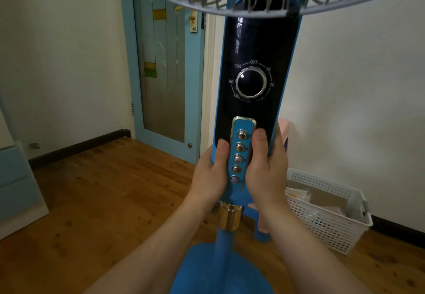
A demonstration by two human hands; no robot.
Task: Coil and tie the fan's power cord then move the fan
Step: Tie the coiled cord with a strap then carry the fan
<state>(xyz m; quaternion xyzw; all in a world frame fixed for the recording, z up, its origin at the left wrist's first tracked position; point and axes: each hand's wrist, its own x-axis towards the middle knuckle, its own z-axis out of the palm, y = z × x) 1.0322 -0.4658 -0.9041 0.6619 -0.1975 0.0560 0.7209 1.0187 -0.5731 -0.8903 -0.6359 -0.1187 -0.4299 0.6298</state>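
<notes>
Fan base (pixel 220 268) above wooden floor (pixel 115 201).

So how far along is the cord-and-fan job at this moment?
Cord: not in view, so coiling and tying can't be confirmed. In hand: the left hand and right hand grip the fan on both sides of its control column, thumbs beside the button strip. Left: moving the fan; whether its base has left the floor is unclear.

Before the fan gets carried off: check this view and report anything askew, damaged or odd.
Nothing stands out. Both hands, left and right, grip the fan's control column, thumbs flanking the button strip. The white basket sits upright by the wall. The power cord is not in view, so its state cannot be judged.
</notes>
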